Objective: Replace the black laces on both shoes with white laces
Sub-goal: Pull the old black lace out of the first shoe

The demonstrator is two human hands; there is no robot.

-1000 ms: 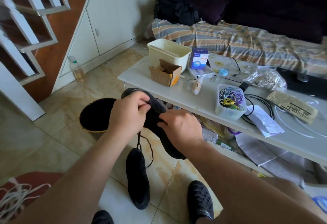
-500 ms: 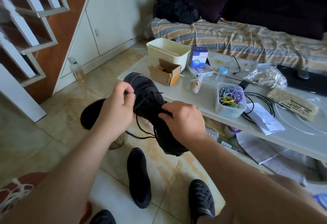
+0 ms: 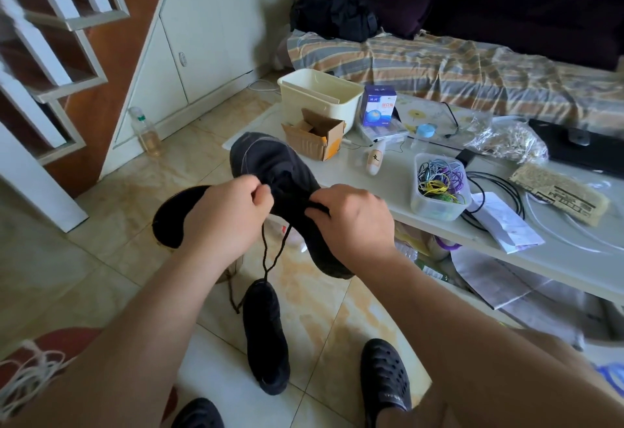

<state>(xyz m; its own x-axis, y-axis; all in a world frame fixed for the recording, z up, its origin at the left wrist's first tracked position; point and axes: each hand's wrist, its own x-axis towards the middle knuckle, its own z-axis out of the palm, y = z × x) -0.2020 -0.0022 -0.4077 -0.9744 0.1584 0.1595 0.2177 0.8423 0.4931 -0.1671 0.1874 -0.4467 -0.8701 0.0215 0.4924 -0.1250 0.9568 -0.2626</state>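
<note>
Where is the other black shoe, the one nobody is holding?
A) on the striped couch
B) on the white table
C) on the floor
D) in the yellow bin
C: the second shoe lies on the floor tiles below the hands, while the left hand and right hand hold up the first shoe.

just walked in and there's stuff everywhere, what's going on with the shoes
A person holds a black shoe up in front of the white coffee table. The left hand pinches its black lace, which hangs in a loop below, while the right hand grips the shoe's upper. The second black shoe lies on the tiled floor. White laces wait at the lower left.
</note>
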